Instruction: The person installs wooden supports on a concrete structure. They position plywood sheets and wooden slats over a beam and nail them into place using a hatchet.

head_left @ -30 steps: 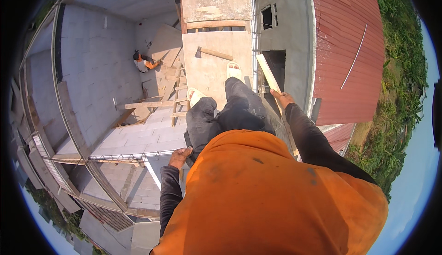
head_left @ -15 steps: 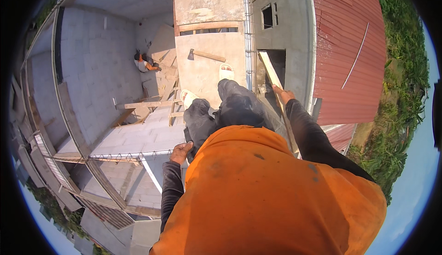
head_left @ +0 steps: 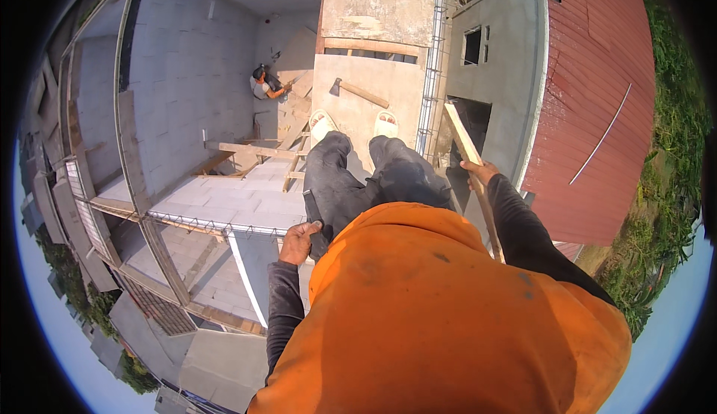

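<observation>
My right hand [head_left: 480, 175] is closed round a long wooden plank [head_left: 469, 141], which slants along my right side with its far end beyond the platform's edge. At my left thigh my left hand [head_left: 297, 242] is closed, thumb and fingers pinching the dark trousers [head_left: 328, 178]. An axe [head_left: 360, 93] with a wooden handle lies on the platform in front of my feet, out of reach of both hands. My feet, in pale sandals [head_left: 385, 124], stand side by side on the plywood platform [head_left: 336, 111].
Left of the platform the floor drops to a lower level, where another person [head_left: 265, 85] crouches by a block wall [head_left: 194, 78]. Timber framing [head_left: 254, 149] stands at that edge. A steel rebar cage [head_left: 432, 63] runs along the right edge; past it is a red corrugated roof [head_left: 597, 107].
My left foot has stepped forward level with the right one. The view has shifted, so the axe appears farther right. Both hands keep their holds. The person below has changed posture.
</observation>
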The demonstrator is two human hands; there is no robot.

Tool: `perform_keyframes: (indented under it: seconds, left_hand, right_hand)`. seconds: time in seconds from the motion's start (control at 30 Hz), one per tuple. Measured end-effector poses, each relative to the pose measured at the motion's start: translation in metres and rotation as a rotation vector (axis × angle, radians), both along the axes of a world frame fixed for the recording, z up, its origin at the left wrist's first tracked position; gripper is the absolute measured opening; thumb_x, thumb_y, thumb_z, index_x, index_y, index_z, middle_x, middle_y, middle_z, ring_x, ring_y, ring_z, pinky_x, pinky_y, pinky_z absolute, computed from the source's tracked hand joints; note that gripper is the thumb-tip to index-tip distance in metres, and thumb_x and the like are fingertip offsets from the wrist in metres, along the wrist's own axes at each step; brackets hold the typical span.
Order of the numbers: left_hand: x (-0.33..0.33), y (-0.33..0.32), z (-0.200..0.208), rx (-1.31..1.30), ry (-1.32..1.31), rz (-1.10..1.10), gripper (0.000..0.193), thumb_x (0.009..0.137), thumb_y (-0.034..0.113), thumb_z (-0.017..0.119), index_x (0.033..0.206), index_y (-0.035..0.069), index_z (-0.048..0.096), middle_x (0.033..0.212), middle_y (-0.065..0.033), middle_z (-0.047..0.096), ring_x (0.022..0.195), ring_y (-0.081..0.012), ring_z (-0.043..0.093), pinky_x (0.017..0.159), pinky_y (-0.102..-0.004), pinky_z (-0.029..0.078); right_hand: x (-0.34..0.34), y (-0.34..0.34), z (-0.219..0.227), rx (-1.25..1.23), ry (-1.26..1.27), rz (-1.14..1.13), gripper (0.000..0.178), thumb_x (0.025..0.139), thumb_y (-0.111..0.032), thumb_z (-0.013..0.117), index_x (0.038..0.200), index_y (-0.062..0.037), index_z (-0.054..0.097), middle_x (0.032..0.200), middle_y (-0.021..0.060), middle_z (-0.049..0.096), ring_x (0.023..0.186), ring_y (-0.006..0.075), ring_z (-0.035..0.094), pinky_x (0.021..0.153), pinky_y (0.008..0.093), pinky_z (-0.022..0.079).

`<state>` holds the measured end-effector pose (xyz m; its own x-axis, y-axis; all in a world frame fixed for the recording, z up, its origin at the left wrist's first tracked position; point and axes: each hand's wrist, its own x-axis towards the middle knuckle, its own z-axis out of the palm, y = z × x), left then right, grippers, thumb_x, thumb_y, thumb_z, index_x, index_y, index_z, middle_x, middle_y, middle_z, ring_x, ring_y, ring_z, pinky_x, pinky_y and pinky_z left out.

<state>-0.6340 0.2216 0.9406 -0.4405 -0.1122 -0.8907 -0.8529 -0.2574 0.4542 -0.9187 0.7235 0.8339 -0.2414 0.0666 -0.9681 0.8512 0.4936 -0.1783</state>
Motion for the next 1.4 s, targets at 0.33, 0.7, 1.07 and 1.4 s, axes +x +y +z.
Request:
perform_keyframes:
  seconds: [0.33, 0.7, 1.07, 1.4]
  left_hand:
    - [-0.079, -0.031, 0.04, 0.011, 0.162, -0.372, 0.028, 0.099, 0.029, 0.069, 0.097, 0.002, 0.076, 0.074, 0.0011, 0.067, 0.068, -0.007, 0.055, 0.064, -0.0258, 0.046]
    - [-0.109, -0.124, 0.004, -0.004, 0.26, -0.623, 0.048, 0.1, 0.044, 0.064, 0.095, -0.002, 0.073, 0.074, -0.0096, 0.07, 0.076, -0.0183, 0.067, 0.075, -0.0351, 0.052]
    - [-0.167, -0.169, -0.034, 0.279, -0.08, -0.669, 0.035, 0.1, 0.034, 0.07, 0.089, 0.001, 0.073, 0.08, -0.0017, 0.068, 0.077, -0.0093, 0.061, 0.074, -0.0272, 0.049]
    - [-0.376, -0.219, -0.384, -0.274, 0.231, -0.069, 0.081, 0.102, 0.049, 0.061, 0.164, 0.009, 0.027, 0.164, -0.0163, 0.037, 0.15, -0.0327, 0.039, 0.117, -0.051, 0.038]
  right_hand:
    - [-0.043, -0.046, -0.011, 0.004, 0.196, 0.142, 0.045, 0.082, -0.028, 0.082, 0.113, -0.0004, 0.065, 0.084, 0.0094, 0.066, 0.071, 0.0215, 0.065, 0.063, 0.0375, 0.054]
    - [-0.076, -0.121, 0.065, 0.163, 0.275, 0.12, 0.057, 0.079, -0.031, 0.086, 0.123, 0.001, 0.069, 0.098, 0.0095, 0.071, 0.089, 0.0219, 0.067, 0.089, 0.0355, 0.052]
    - [-0.136, -0.208, 0.005, 0.358, 0.638, 0.634, 0.061, 0.085, -0.027, 0.078, 0.143, -0.0167, 0.059, 0.132, 0.0173, 0.068, 0.124, 0.037, 0.063, 0.107, 0.0434, 0.048]
    - [-0.262, -0.38, -0.324, -0.014, 0.699, 1.084, 0.062, 0.086, -0.021, 0.071, 0.144, -0.0152, 0.054, 0.125, 0.0178, 0.068, 0.12, 0.0363, 0.063, 0.103, 0.0518, 0.044]
